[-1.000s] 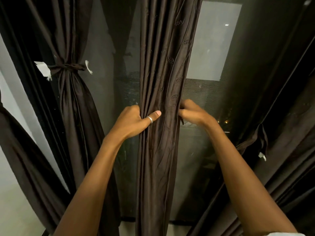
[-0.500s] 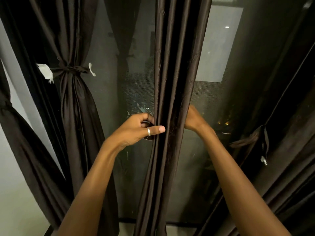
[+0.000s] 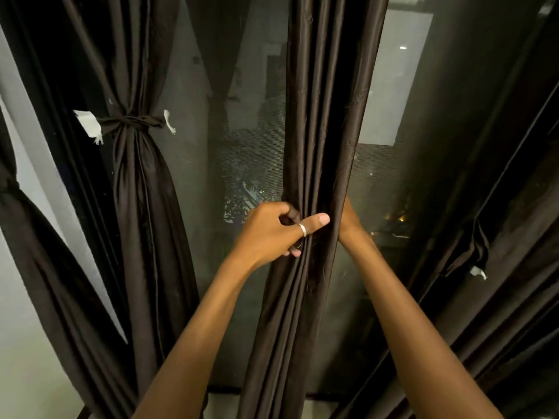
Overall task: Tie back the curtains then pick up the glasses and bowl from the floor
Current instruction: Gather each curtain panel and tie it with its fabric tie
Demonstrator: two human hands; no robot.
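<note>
A dark brown curtain panel (image 3: pixel 317 122) hangs down the middle of the window, bunched into narrow folds. My left hand (image 3: pixel 272 231), with a ring on the thumb, grips its left edge, thumb pressed across the front. My right hand (image 3: pixel 348 222) reaches round behind the right edge; its fingers are hidden by the cloth. To the left, another curtain (image 3: pixel 136 192) is tied with a fabric band (image 3: pixel 133 120). No glasses or bowl are in view.
A third tied curtain (image 3: pixel 36 252) hangs at the far left against a pale wall. At the right, a loose curtain (image 3: pixel 499 267) carries a hanging tie-back strip (image 3: pixel 472 252). Dark window glass (image 3: pixel 251 164) lies behind, and a strip of floor (image 3: pixel 223 403) shows below.
Both hands have slid down the middle curtain and squeezed it narrower. My right hand has gone further behind the cloth.
</note>
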